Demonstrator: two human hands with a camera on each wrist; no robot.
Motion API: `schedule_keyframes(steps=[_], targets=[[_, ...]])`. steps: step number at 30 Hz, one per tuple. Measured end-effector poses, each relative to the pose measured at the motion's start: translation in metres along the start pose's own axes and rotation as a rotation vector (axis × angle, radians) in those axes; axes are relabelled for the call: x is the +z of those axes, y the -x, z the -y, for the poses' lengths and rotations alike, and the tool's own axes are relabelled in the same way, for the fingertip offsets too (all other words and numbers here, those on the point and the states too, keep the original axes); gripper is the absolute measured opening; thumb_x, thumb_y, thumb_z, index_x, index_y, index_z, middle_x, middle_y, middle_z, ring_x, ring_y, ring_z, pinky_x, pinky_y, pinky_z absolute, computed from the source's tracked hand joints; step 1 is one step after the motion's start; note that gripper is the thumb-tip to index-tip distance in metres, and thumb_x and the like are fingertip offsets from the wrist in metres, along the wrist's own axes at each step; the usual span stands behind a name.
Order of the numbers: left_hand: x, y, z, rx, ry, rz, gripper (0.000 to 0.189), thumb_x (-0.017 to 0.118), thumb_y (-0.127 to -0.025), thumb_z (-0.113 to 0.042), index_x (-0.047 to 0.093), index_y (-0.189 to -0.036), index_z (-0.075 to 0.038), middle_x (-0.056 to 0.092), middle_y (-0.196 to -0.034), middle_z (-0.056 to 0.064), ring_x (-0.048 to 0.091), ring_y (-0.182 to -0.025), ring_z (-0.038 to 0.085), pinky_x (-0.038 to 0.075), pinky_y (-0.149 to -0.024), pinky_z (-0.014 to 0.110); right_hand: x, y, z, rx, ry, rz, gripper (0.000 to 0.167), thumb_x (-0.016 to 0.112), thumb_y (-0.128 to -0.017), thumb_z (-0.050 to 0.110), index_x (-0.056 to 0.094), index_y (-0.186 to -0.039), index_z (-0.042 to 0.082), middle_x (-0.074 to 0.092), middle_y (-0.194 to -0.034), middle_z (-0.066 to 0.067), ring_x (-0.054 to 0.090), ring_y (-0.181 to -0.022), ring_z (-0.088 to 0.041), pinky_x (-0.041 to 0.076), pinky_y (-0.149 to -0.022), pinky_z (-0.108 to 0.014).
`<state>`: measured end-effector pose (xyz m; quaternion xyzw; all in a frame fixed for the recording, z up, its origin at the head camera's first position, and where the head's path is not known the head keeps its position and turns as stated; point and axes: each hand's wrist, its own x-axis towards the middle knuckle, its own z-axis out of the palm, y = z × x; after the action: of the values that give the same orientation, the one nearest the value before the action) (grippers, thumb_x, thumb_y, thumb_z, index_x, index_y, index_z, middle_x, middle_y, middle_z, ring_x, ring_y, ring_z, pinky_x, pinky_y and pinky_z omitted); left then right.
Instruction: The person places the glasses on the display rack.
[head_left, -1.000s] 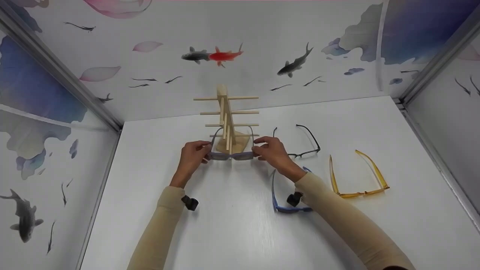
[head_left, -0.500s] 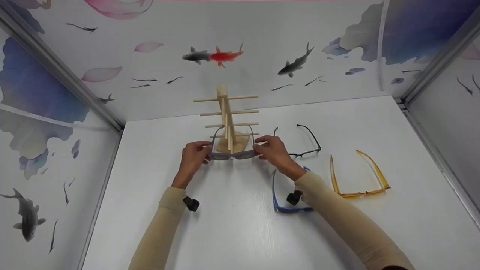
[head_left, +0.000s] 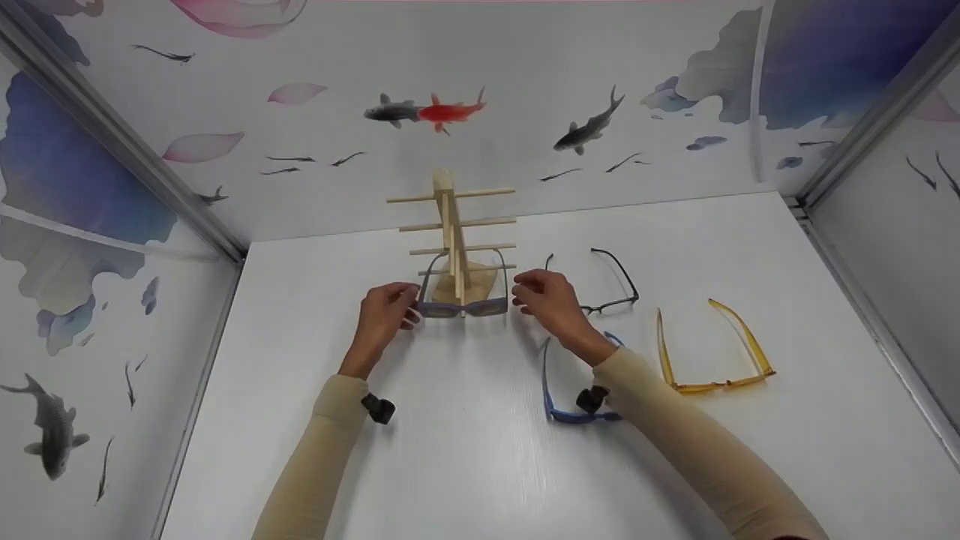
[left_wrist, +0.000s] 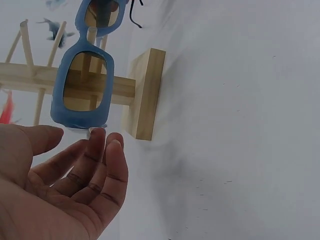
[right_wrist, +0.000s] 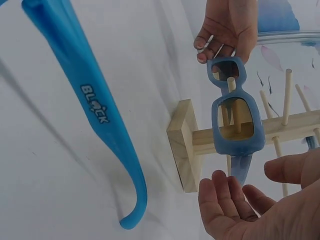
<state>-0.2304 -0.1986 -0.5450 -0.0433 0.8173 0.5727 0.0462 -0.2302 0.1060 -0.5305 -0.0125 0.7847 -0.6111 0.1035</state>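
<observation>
Grey-blue sunglasses (head_left: 463,308) hang on the lowest front peg of a wooden eyewear stand (head_left: 444,184), lenses facing me and temples pointing back past the post. My left hand (head_left: 381,319) is beside their left end. In the left wrist view, its thumb stands apart from the loosely bent fingers (left_wrist: 116,170), whose tips lie close to the frame (left_wrist: 82,120); whether they touch is unclear. On the other side, my right hand (head_left: 551,304) is a small gap away from the sunglasses, thumb and fingers spread around nothing in the right wrist view.
Black-framed glasses (head_left: 634,292) lie unfolded right of the stand. Blue glasses (head_left: 574,417) lie partly under my right wrist, one temple printed with lettering (right_wrist: 94,104). Yellow glasses (head_left: 761,360) rest farther right on the white table (head_left: 450,465). Printed panels wall the table in.
Both hands held the sunglasses' sides before; now the fingers have loosened and the right hand has drawn slightly off to the right. The sunglasses stay on the peg, tilted a little differently.
</observation>
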Motion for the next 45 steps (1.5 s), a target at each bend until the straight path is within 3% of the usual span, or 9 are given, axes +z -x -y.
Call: schedule_keyframes(steps=[6, 14, 23, 34, 45], targets=[[-0.008, 0.015, 0.009, -0.011, 0.001, -0.015, 0.033, 0.062, -0.113, -0.017, 0.073, -0.133, 0.006, 0.077, -0.107, 0.026, 0.075, -0.085, 0.028, 0.063, -0.07, 0.027, -0.01, 0.014, 0.002, -0.08, 0.036, -0.004, 0.031, 0.065, -0.11, 0.012, 0.07, -0.136, -0.004, 0.074, -0.123, -0.026, 0.075, -0.111, -0.035, 0.064, -0.093, -0.037], [-0.011, 0.038, 0.02, -0.023, 0.02, -0.05, 0.031, 0.063, -0.113, -0.015, 0.073, -0.134, 0.005, 0.078, -0.105, 0.021, 0.074, -0.086, 0.025, 0.064, -0.072, 0.027, -0.03, 0.031, -0.001, -0.135, 0.061, -0.005, 0.033, 0.066, -0.11, 0.015, 0.069, -0.137, -0.004, 0.074, -0.122, -0.026, 0.073, -0.112, -0.034, 0.061, -0.089, -0.025], [-0.004, 0.058, 0.022, -0.008, 0.042, -0.034, 0.029, 0.067, -0.111, -0.017, 0.076, -0.126, 0.007, 0.078, -0.102, 0.019, 0.075, -0.088, 0.027, 0.064, -0.071, 0.028, -0.043, 0.047, -0.011, -0.16, 0.102, -0.013, 0.032, 0.066, -0.111, 0.015, 0.07, -0.137, -0.002, 0.076, -0.122, -0.019, 0.073, -0.111, -0.027, 0.061, -0.09, -0.026], [0.008, 0.073, 0.014, 0.008, 0.053, 0.008, 0.027, 0.068, -0.11, -0.015, 0.076, -0.125, 0.006, 0.077, -0.105, 0.022, 0.075, -0.089, 0.026, 0.064, -0.073, 0.028, -0.061, 0.063, -0.021, -0.151, 0.119, -0.038, 0.032, 0.068, -0.111, 0.016, 0.071, -0.137, -0.002, 0.076, -0.127, -0.022, 0.073, -0.114, -0.029, 0.058, -0.089, -0.021], [0.024, 0.074, 0.018, 0.004, 0.06, 0.054, 0.026, 0.067, -0.11, -0.013, 0.076, -0.125, 0.006, 0.078, -0.104, 0.02, 0.074, -0.088, 0.025, 0.063, -0.072, 0.028, -0.071, 0.078, -0.035, -0.132, 0.128, -0.057, 0.033, 0.069, -0.111, 0.019, 0.071, -0.137, -0.002, 0.075, -0.124, -0.023, 0.073, -0.114, -0.033, 0.057, -0.089, -0.019]])
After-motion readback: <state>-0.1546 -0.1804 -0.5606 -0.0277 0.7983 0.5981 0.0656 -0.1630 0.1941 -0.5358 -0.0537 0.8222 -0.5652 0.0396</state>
